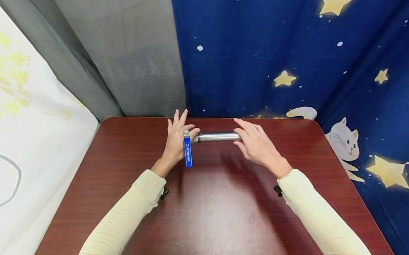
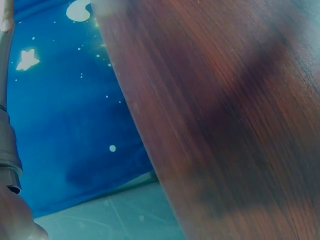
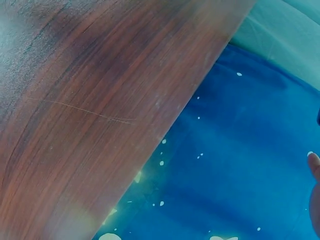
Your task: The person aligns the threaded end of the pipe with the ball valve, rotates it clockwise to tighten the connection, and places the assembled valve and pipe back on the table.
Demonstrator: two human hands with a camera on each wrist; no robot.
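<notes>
A ball valve [image 1: 186,133] with a long blue lever [image 1: 187,152] is joined to a shiny metal pipe [image 1: 218,137], held roughly level above the table. My left hand [image 1: 175,142] grips the valve at its thumb side, the other fingers spread upward. At the pipe's far right end, my right hand [image 1: 257,145] pinches it between thumb and fingers, covering that end. The left wrist view catches part of the pipe [image 2: 7,142] along its left border. Only a bit of the right hand [image 3: 315,200] shows in the right wrist view.
Beneath the hands lies a dark red-brown wooden table [image 1: 217,219] with rounded far corners. Behind it hang a blue star-patterned curtain [image 1: 241,68] and a grey curtain [image 1: 135,63]. A white cloth [image 1: 29,135] hangs at the left.
</notes>
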